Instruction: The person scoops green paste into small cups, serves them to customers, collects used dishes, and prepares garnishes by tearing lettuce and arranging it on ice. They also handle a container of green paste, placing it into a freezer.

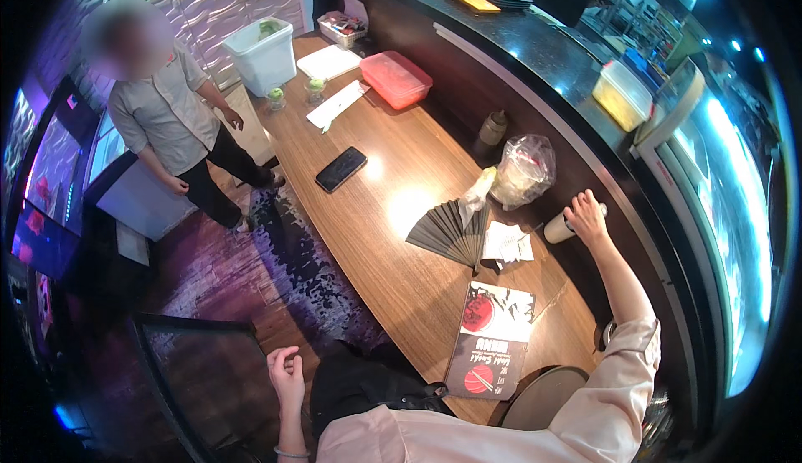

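My right hand [587, 216] is closed around the upper part of a pale bottle or tumbler [557, 229] near the wall side of the wooden table [369, 243]. My left hand [287, 369] hangs beside my body, off the table, fingers loosely curled and nothing seen in it. A black folding fan [448, 231] lies spread near the middle, touching crumpled white papers [506, 242]. Behind it sit a clear plastic bag with contents [523, 171] and a squeeze bottle [492, 129]. Closest to me lies a menu [490, 341]; a black phone [341, 169] lies farther off.
At the far end are a red-lidded container [396, 79], a white bin [260, 55], two glass cups with green contents [315, 90] and a basket [343, 28]. A round tray [544, 398] overhangs the near corner. Another person [169, 106] stands left; a raised dark counter [532, 49] borders the right.
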`<action>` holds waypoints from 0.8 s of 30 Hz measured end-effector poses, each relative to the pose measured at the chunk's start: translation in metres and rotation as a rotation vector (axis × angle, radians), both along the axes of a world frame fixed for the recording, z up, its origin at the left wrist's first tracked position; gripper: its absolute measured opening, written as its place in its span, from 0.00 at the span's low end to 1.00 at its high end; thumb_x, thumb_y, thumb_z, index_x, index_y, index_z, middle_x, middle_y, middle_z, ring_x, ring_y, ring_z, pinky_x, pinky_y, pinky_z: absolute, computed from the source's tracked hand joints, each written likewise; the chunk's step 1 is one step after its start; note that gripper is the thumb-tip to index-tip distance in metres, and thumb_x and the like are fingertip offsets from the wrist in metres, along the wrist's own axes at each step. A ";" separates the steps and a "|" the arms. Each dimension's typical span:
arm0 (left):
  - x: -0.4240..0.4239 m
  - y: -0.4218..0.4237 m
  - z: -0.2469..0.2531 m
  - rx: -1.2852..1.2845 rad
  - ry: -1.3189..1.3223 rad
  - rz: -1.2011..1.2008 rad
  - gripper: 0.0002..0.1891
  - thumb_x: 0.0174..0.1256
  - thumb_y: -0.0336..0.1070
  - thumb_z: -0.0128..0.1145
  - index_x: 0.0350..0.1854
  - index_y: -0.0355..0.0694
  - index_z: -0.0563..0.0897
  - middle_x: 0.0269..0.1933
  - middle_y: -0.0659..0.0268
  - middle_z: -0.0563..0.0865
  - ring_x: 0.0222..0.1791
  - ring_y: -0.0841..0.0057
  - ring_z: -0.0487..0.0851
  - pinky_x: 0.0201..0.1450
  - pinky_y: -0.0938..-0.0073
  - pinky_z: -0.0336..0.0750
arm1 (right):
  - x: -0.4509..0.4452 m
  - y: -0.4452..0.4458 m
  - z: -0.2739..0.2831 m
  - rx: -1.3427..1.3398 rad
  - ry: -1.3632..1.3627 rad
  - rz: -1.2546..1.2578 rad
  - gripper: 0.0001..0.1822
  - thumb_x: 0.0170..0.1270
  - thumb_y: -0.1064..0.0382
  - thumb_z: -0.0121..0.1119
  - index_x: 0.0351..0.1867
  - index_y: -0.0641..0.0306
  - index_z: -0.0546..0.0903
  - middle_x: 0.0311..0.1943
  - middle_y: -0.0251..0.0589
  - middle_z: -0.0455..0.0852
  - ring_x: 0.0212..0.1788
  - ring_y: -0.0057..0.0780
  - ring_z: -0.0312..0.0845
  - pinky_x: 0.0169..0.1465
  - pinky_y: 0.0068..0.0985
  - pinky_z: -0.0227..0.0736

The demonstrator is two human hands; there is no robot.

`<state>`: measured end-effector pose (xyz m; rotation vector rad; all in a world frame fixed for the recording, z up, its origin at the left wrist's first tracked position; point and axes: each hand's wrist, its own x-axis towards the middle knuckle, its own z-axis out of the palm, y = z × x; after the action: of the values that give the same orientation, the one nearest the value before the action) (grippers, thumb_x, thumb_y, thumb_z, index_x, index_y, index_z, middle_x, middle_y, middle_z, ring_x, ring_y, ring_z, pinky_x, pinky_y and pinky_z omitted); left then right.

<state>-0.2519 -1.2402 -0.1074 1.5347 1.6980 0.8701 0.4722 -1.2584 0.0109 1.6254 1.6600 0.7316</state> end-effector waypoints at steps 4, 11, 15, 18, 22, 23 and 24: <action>0.022 0.031 0.010 0.017 -0.063 -0.080 0.09 0.64 0.26 0.63 0.46 0.41 0.86 0.50 0.66 0.77 0.35 0.82 0.78 0.38 0.82 0.76 | 0.001 0.006 0.005 -0.086 0.066 -0.092 0.07 0.64 0.59 0.56 0.33 0.51 0.85 0.35 0.37 0.85 0.50 0.34 0.76 0.66 0.39 0.58; 0.042 0.070 0.006 0.044 -0.085 -0.124 0.08 0.65 0.29 0.63 0.46 0.41 0.86 0.51 0.66 0.77 0.35 0.82 0.78 0.40 0.80 0.77 | 0.004 0.019 0.014 -0.131 0.111 -0.007 0.06 0.59 0.61 0.59 0.28 0.54 0.85 0.30 0.34 0.85 0.46 0.32 0.78 0.65 0.39 0.60; 0.051 0.082 0.000 0.030 -0.091 -0.165 0.09 0.65 0.29 0.63 0.46 0.43 0.86 0.50 0.66 0.77 0.36 0.81 0.79 0.41 0.80 0.77 | 0.001 0.003 0.020 -0.017 0.155 0.004 0.06 0.58 0.59 0.59 0.29 0.52 0.86 0.32 0.36 0.83 0.50 0.35 0.76 0.68 0.43 0.60; 0.047 0.086 0.000 -0.018 -0.046 -0.218 0.08 0.65 0.29 0.63 0.46 0.43 0.86 0.51 0.66 0.77 0.37 0.81 0.80 0.41 0.80 0.77 | -0.008 0.010 0.016 -0.067 0.072 0.065 0.06 0.58 0.59 0.59 0.35 0.51 0.84 0.39 0.36 0.79 0.53 0.35 0.72 0.71 0.42 0.57; 0.050 0.093 0.002 0.038 0.017 -0.256 0.09 0.65 0.29 0.63 0.46 0.42 0.86 0.51 0.66 0.77 0.40 0.81 0.80 0.41 0.81 0.77 | -0.003 0.011 -0.007 -0.135 0.031 0.113 0.04 0.61 0.59 0.59 0.34 0.51 0.83 0.35 0.32 0.78 0.50 0.31 0.73 0.67 0.36 0.59; 0.046 0.094 0.002 0.007 0.009 -0.259 0.09 0.65 0.28 0.63 0.47 0.42 0.86 0.51 0.66 0.77 0.40 0.81 0.80 0.41 0.81 0.76 | -0.005 0.013 -0.012 -0.158 0.003 0.132 0.04 0.61 0.59 0.59 0.34 0.51 0.83 0.34 0.31 0.78 0.50 0.31 0.73 0.67 0.36 0.59; 0.046 0.090 0.001 0.001 -0.005 -0.247 0.09 0.65 0.28 0.63 0.47 0.41 0.86 0.51 0.66 0.77 0.40 0.81 0.80 0.41 0.82 0.76 | -0.005 0.011 -0.014 -0.134 -0.004 0.131 0.04 0.61 0.59 0.58 0.33 0.51 0.82 0.35 0.31 0.78 0.51 0.30 0.73 0.68 0.37 0.59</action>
<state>-0.2061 -1.1500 -0.1064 1.6978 1.4654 0.7441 0.4676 -1.2477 -0.0028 1.4326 1.7862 0.6715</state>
